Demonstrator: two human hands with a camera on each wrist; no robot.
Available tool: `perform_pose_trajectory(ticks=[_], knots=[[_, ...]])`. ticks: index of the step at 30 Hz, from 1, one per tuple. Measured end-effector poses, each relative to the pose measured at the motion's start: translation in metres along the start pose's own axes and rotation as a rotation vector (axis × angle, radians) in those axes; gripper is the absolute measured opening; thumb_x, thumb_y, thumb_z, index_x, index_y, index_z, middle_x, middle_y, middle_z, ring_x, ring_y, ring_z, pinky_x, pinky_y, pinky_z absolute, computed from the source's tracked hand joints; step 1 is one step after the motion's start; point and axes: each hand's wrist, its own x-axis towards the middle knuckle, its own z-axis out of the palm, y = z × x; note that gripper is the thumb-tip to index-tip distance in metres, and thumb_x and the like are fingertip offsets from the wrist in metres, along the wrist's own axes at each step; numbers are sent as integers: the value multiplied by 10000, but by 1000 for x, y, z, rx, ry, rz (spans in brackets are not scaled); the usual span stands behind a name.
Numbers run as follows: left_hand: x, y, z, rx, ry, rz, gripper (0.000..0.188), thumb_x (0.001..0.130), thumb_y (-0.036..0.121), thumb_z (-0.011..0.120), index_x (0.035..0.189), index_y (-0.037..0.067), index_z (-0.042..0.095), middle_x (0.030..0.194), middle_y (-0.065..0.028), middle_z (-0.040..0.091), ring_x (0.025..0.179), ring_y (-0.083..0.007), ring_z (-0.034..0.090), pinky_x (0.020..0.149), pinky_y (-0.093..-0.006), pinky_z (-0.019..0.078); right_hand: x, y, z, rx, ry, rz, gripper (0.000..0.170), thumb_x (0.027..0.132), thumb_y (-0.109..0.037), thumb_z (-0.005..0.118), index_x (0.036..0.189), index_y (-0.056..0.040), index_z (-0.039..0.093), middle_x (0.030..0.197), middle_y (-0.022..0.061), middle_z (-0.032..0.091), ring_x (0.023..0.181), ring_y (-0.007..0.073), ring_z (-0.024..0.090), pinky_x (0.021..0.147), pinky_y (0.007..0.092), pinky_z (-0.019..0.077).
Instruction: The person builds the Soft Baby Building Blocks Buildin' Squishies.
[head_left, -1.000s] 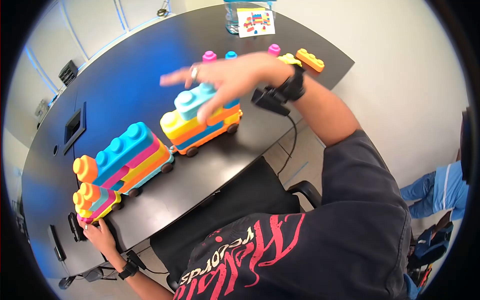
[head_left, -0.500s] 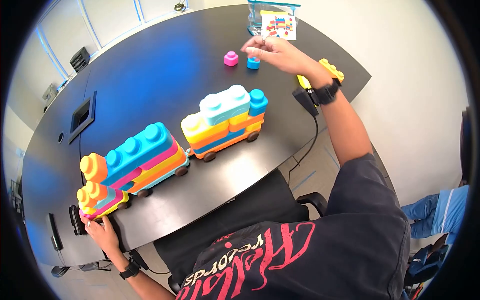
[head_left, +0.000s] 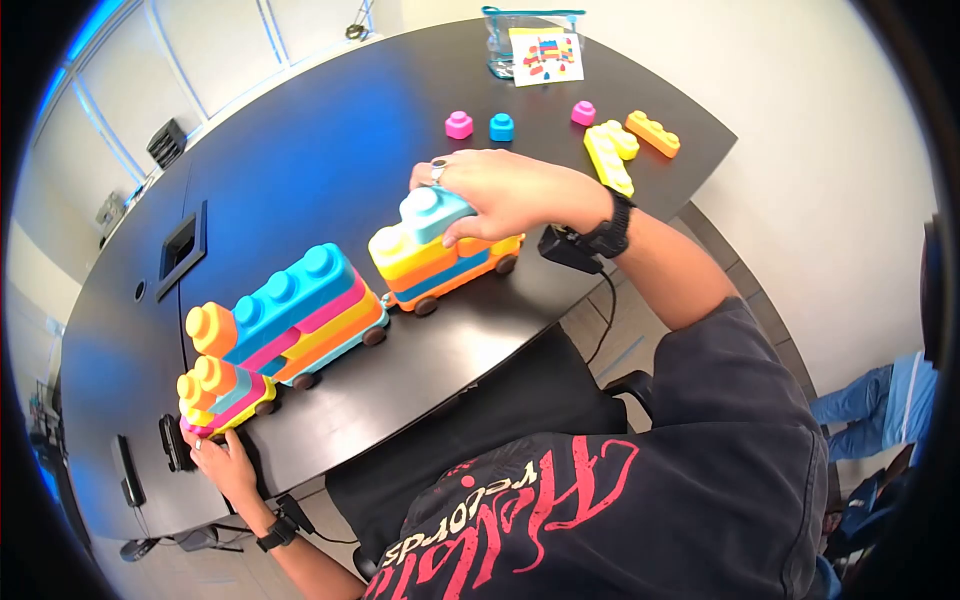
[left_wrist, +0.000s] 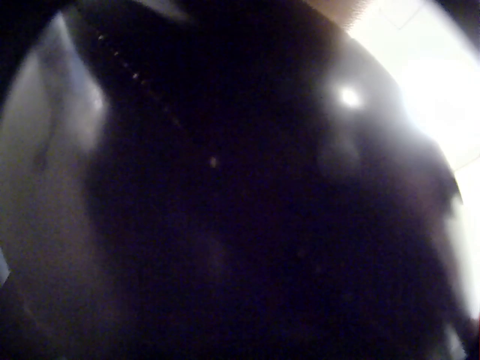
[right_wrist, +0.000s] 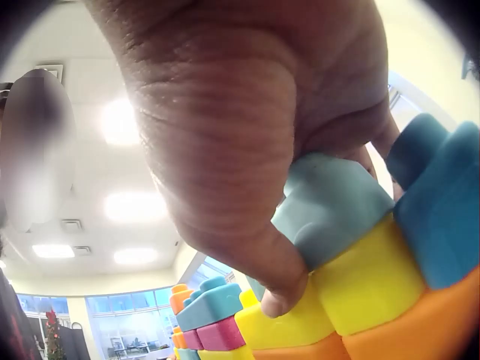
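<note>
A toy train of building blocks stands along the near edge of the table. Its rear wagon (head_left: 440, 283) carries yellow, orange and blue blocks, topped by a light blue block (head_left: 425, 205). My right hand (head_left: 515, 190) grips that light blue block from above; in the right wrist view the thumb (right_wrist: 281, 296) presses its side. The middle wagon (head_left: 330, 320) is stacked with blue, pink and orange blocks. At the train's front end, my left hand (head_left: 225, 468) holds the low corner of the small front car (head_left: 235, 395), thumb and fingers apart around it. The left wrist view is nearly black.
Behind the wagon lie a pink block (head_left: 459, 125), a blue block (head_left: 501, 127), another pink block (head_left: 583, 112), yellow blocks (head_left: 607, 160) and a long orange block (head_left: 653, 134). A clear zip bag with a picture card (head_left: 547, 58) stands farther back. A table socket opening (head_left: 183, 248) is at left.
My right hand passed from above the rear wagon to over the loose blocks at the back, then returned and took hold of the light blue block. The left hand stays at the front car.
</note>
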Motion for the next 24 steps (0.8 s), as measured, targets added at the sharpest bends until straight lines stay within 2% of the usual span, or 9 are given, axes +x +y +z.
perform_pose_trajectory(ticks=[2, 4, 7, 9, 12, 17, 19, 22, 24], knots=[[1, -3, 4, 20, 42, 41, 639, 865, 165, 596, 1429, -43, 381, 1508, -204, 370, 1151, -443, 471, 1026, -508, 370, 1, -3, -1, -39, -18, 34, 510, 813, -247, 792, 1212, -56, 538, 1023, 169, 647, 1029, 368, 638, 862, 467, 510], [0, -3, 3, 43, 56, 95, 697, 882, 188, 595, 1490, 2, 308, 1381, -226, 479, 1128, -436, 486, 1016, -502, 386, 1, -9, -3, -56, -18, 47, 516, 797, -214, 807, 1207, -57, 535, 1015, 174, 653, 1017, 371, 645, 854, 466, 513], [1, -2, 2, 47, 53, 93, 681, 889, 190, 587, 1478, -19, 317, 1409, -226, 461, 1125, -439, 485, 1013, -500, 387, 1, -13, -4, -46, -24, 65, 507, 785, -164, 805, 1193, -69, 520, 992, 159, 634, 975, 374, 644, 805, 462, 505], [1, -7, 5, 38, 10, 42, 681, 896, 205, 581, 1478, -28, 317, 1446, -232, 434, 1136, -445, 480, 1013, -499, 390, 3, -13, -7, -57, -39, 68, 506, 784, -167, 806, 1189, -68, 519, 988, 158, 635, 974, 374, 645, 804, 463, 506], [1, -16, 13, 95, 84, 103, 701, 896, 226, 584, 1484, -35, 307, 1437, -240, 442, 1129, -446, 482, 1009, -500, 394, 6, -16, -10, -79, -63, 70, 515, 775, -163, 812, 1186, -66, 515, 981, 158, 639, 970, 377, 648, 804, 465, 509], [0, -5, 4, 67, 47, 75, 720, 899, 242, 584, 1493, -39, 292, 1441, -242, 441, 1125, -448, 485, 1011, -502, 393, 9, -16, -10, -75, -74, 86, 542, 754, -120, 825, 1188, -62, 507, 1002, 162, 638, 1002, 375, 643, 813, 469, 516], [2, -8, 7, 70, 37, 74, 720, 899, 244, 584, 1493, -40, 291, 1445, -241, 438, 1123, -449, 487, 1012, -502, 392, 8, -16, -8, 5, 32, 96, 553, 747, -96, 830, 1190, -59, 501, 1035, 163, 635, 1051, 371, 629, 838, 463, 518], [-1, -9, 6, 107, 63, 92, 714, 898, 229, 587, 1494, -28, 291, 1415, -247, 461, 1130, -449, 488, 1014, -504, 392, 11, -1, -7, 100, 24, 26, 565, 750, -94, 834, 1203, -66, 498, 1062, 157, 631, 1073, 353, 622, 856, 444, 515], [-1, 10, -8, -14, 28, 63, 712, 893, 218, 596, 1493, -14, 291, 1379, -254, 486, 1140, -449, 488, 1013, -508, 395, 8, 10, -15, 209, 146, -9, 578, 778, -234, 833, 1228, -77, 505, 1072, 174, 669, 1047, 333, 657, 882, 414, 526]])
